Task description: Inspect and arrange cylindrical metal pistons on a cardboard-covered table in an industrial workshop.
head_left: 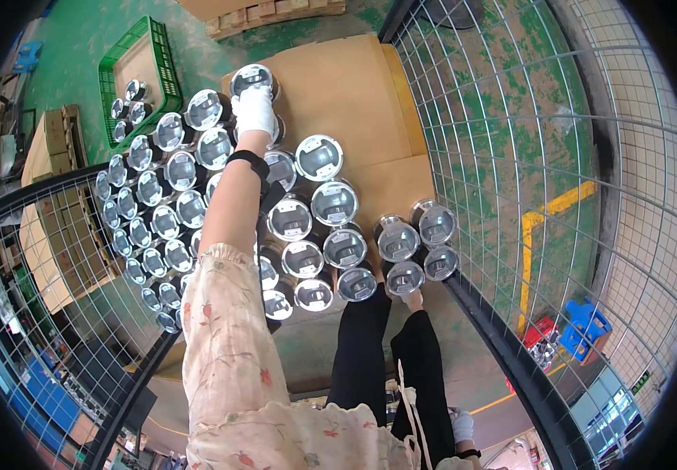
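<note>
My left hand [255, 111], in a white glove, reaches far forward and grips a piston [251, 75] at the far edge of the group. Its round silvery crown faces up; the fingers cover its near side. Many similar pistons stand in rows to the left of and below my arm, such as one piston [320, 158] to the right. A smaller group with a piston [436, 225] stands near the right rail. My right hand [461, 427], also gloved, hangs low beside my right leg; its fingers are too small to make out.
The pistons stand on a brown cardboard sheet [338, 90]. Wire mesh panels [503, 133] with black rails border it on both sides. Beyond the left side, a green crate [168, 74] on the floor holds several pistons. A blue stool [585, 329] is outside the right panel.
</note>
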The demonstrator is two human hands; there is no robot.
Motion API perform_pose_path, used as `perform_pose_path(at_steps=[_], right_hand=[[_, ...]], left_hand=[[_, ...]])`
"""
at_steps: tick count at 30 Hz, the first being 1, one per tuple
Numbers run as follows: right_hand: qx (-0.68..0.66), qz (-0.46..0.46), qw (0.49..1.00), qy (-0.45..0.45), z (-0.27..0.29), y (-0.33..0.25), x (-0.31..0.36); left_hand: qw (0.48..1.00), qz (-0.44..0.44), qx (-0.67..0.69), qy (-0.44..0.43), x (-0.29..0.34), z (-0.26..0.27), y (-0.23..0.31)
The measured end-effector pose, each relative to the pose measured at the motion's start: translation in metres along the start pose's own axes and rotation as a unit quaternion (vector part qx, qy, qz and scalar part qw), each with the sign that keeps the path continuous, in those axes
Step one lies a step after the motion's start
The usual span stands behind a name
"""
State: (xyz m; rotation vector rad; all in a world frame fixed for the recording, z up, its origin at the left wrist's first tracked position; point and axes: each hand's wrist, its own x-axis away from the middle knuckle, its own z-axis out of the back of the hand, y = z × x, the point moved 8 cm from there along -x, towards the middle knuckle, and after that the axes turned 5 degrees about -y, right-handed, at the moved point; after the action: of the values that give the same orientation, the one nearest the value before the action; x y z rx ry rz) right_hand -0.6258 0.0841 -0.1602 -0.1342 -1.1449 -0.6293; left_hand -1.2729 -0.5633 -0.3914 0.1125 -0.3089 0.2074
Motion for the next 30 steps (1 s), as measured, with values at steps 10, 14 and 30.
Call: perform_pose_path(at_steps=[10, 14, 30], right_hand=[[-0.042, 0.024, 0.999, 0.0, -0.022, 0.004, -0.005], [-0.04, 0.012, 0.999, 0.002, -0.024, 0.014, -0.001], [0.049, 0.045, 0.997, -0.043, 0.007, 0.023, -0.024]], left_hand=[[0.992, 0.053, 0.067, 0.095, -0.006, 0.008, -0.03], [0.985, 0.029, 0.007, 0.168, 0.0, 0.016, -0.01], [0.981, -0.024, 0.148, 0.121, 0.254, 0.05, -0.001]])
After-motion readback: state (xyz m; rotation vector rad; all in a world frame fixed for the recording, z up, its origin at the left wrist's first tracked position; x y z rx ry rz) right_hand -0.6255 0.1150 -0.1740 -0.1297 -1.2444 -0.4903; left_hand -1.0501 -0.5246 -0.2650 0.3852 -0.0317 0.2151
